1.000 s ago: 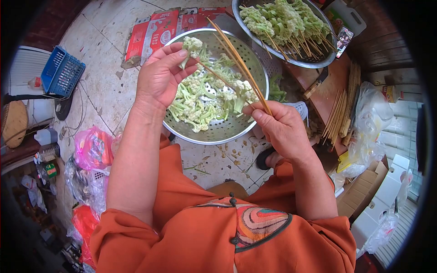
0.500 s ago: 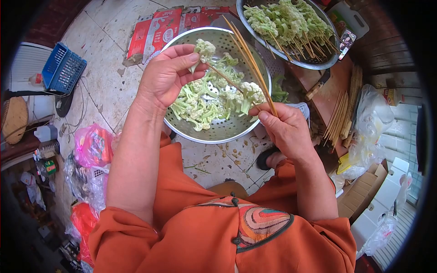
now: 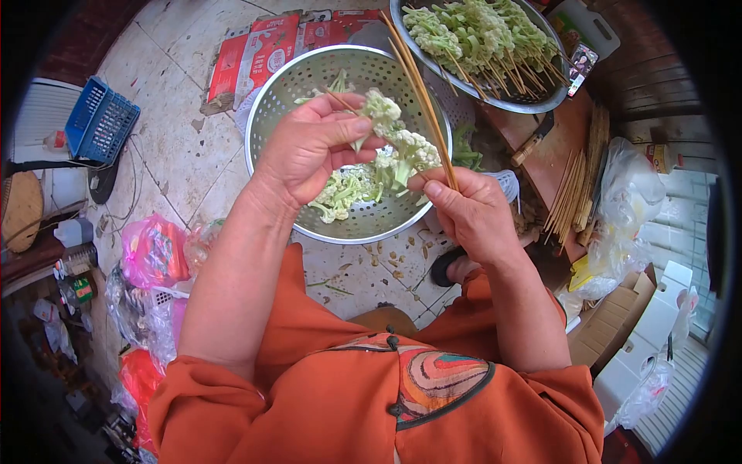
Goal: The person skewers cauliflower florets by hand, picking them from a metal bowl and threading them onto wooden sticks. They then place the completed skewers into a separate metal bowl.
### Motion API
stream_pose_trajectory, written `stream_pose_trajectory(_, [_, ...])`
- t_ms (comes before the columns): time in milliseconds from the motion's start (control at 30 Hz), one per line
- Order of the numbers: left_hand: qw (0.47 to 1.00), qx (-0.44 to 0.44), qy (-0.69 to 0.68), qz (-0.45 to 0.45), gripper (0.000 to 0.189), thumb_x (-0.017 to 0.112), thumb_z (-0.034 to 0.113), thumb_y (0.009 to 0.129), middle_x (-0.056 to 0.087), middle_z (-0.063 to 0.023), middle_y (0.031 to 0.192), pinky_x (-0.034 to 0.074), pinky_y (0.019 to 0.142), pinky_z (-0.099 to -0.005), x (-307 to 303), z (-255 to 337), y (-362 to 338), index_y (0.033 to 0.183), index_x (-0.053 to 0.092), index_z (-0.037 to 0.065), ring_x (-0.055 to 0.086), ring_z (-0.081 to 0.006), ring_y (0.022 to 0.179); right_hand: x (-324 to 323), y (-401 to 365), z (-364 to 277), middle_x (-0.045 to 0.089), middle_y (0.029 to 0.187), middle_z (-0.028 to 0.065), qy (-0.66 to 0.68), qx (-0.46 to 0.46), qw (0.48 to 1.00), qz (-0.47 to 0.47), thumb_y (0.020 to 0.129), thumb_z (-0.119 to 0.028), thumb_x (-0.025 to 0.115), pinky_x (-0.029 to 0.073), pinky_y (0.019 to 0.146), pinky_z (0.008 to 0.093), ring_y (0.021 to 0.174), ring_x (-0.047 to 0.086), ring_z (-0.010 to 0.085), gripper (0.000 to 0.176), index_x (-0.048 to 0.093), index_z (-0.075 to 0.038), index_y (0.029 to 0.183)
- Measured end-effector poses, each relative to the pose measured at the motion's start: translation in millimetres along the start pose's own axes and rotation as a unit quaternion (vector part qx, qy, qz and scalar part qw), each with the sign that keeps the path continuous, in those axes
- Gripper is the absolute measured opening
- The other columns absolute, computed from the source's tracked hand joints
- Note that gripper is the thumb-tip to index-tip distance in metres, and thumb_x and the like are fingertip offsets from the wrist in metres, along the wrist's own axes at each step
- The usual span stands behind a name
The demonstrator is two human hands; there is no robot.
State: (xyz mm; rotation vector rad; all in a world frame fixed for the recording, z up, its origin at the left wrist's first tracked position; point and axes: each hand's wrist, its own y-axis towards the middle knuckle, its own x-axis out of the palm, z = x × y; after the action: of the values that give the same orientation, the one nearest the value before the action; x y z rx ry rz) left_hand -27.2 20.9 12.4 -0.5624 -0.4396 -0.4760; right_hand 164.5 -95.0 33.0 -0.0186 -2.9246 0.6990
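My left hand [image 3: 321, 143] is closed on a cauliflower floret [image 3: 380, 112], which sits on a thin skewer whose tip pokes out past my fingers. A second floret [image 3: 413, 151] is on the same skewer, close to my right hand [image 3: 470, 209]. That hand is closed round the skewer's lower end and also grips several bare bamboo skewers [image 3: 423, 93] that point up and away. Below both hands is a perforated metal colander [image 3: 267, 116] with loose cauliflower pieces [image 3: 348, 193] in it, partly hidden by my left hand.
At the upper right, a metal basin [image 3: 533, 107] holds many skewered cauliflower pieces [image 3: 479, 35]. Near it lie a knife [image 3: 533, 139], a phone [image 3: 581, 68] and a bundle of bamboo skewers [image 3: 568, 193]. A blue basket [image 3: 100, 120] stands left, with plastic bags [image 3: 154, 249] on the floor nearby.
My left hand has moved right, sliding its floret along the skewer toward the other floret. The skewer's tip now sticks out beyond my left fingers. The view has shifted slightly.
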Motion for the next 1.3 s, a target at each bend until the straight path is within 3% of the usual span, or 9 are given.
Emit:
stream_pose_trajectory(500, [0.998, 0.02, 0.063, 0.024, 0.03, 0.064, 0.013, 0.084, 0.062, -0.0084, 0.1, 0.055, 0.072, -0.0315, -4.8, 5.4, 1.8, 0.111, 0.054, 0.003, 0.065, -0.0211, 0.088, -2.1, -0.4, -6.1, 0.042, 0.055, -0.0081, -0.02, 0.013, 1.0, 0.018, 0.092, -0.015, 0.055, 0.025, 0.042, 0.0187, 0.047, 0.035, 0.0014, 0.019, 0.067, -0.003, 0.098])
stream_pose_trajectory(567, [0.963, 0.099, 0.216, 0.128, 0.033, 0.066, 0.016, 0.083, 0.063, -0.0074, 0.098, 0.053, 0.07, -0.0292, -20.4, 9.7, 9.5, 0.111, 0.054, 0.002, 0.064, -0.0186, 0.085, -5.4, -0.9, -5.9, 0.042, 0.055, -0.0078, 0.001, 0.001, 0.999, 0.033, 0.091, -0.015, 0.056, 0.026, 0.042, 0.0188, 0.047, 0.036, 0.0015, 0.018, 0.068, -0.003, 0.097])
stream_pose_trajectory(633, [0.936, 0.108, 0.297, 0.154, 0.027, 0.067, 0.016, 0.081, 0.065, -0.0053, 0.091, 0.051, 0.067, -0.0281, -36.5, 8.6, 15.6, 0.103, 0.06, 0.002, 0.064, -0.0163, 0.08, -5.6, -1.4, -5.9, 0.042, 0.055, -0.0076, 0.0, -0.002, 1.0, 0.029, 0.091, -0.016, 0.056, 0.027, 0.043, 0.0187, 0.048, 0.036, 0.0015, 0.018, 0.068, -0.003, 0.098])
stream_pose_trajectory(700, [0.8, 0.082, 0.574, 0.155, 0.016, 0.067, 0.017, 0.076, 0.068, -0.0103, 0.082, 0.051, 0.071, -0.0325, -56.7, -2.8, 24.4, 0.085, 0.067, 0.004, 0.065, -0.0206, 0.076, -2.9, -2.0, -6.5, 0.042, 0.055, -0.0078, -0.008, -0.014, 1.0, 0.024, 0.092, -0.017, 0.056, 0.027, 0.042, 0.0187, 0.048, 0.036, 0.0014, 0.018, 0.068, -0.004, 0.098])
stream_pose_trajectory(833, [0.713, 0.011, 0.687, 0.14, 0.016, 0.065, 0.02, 0.075, 0.068, -0.0149, 0.084, 0.051, 0.074, -0.0373, -63.5, -24.0, 29.4, 0.081, 0.069, 0.006, 0.065, -0.028, 0.081, -0.5, -2.4, -9.9, 0.043, 0.055, -0.008, -0.022, -0.014, 1.0, 0.017, 0.092, -0.017, 0.055, 0.027, 0.042, 0.0186, 0.048, 0.036, 0.0013, 0.019, 0.067, -0.004, 0.098])
stream_pose_trajectory(933, [0.593, -0.039, 0.796, 0.116, 0.024, 0.068, 0.025, 0.075, 0.066, -0.0164, 0.092, 0.049, 0.078, -0.0398, -66.5, -42.8, 33.6, 0.093, 0.069, 0.008, 0.064, -0.0312, 0.086, -0.3, -1.2, -8.2, 0.043, 0.055, -0.0083, -0.021, -0.019, 1.0, 0.014, 0.092, -0.017, 0.055, 0.027, 0.043, 0.0184, 0.048, 0.036, 0.001, 0.019, 0.067, -0.004, 0.098])
stream_pose_trajectory(1067, [0.562, -0.074, 0.814, 0.126, 0.026, 0.066, 0.023, 0.077, 0.066, -0.0179, 0.095, 0.049, 0.081, -0.0399, -65.4, -49.4, 36.8, 0.098, 0.068, 0.009, 0.063, -0.0318, 0.09, 0.9, -3.0, -10.4, 0.043, 0.055, -0.0082, -0.028, -0.022, 0.999, 0.004, 0.093, -0.017, 0.055, 0.027, 0.043, 0.0186, 0.048, 0.036, 0.0009, 0.019, 0.067, -0.003, 0.099])
stream_pose_trajectory(1167, [0.603, -0.137, 0.782, 0.084, 0.026, 0.064, 0.017, 0.076, 0.065, -0.0181, 0.093, 0.049, 0.081, -0.0399, -81.6, -50.1, 43.8, 0.101, 0.067, 0.01, 0.062, -0.0327, 0.092, -0.3, -3.4, -7.5, 0.043, 0.056, -0.0082, -0.028, -0.023, 0.999, -0.006, 0.093, -0.017, 0.054, 0.027, 0.043, 0.0188, 0.049, 0.036, 0.0009, 0.02, 0.067, -0.002, 0.099])
stream_pose_trajectory(1300, [0.552, -0.114, 0.824, 0.063, 0.025, 0.056, 0.007, 0.076, 0.065, -0.0186, 0.094, 0.05, 0.08, -0.0405, -73.0, -39.7, 36.4, 0.098, 0.067, 0.006, 0.063, -0.0337, 0.093, -1.3, -4.1, -6.7, 0.043, 0.056, -0.0081, -0.035, -0.027, 0.999, -0.009, 0.093, -0.016, 0.054, 0.027, 0.044, 0.0188, 0.05, 0.036, 0.0006, 0.02, 0.067, -0.002, 0.099])
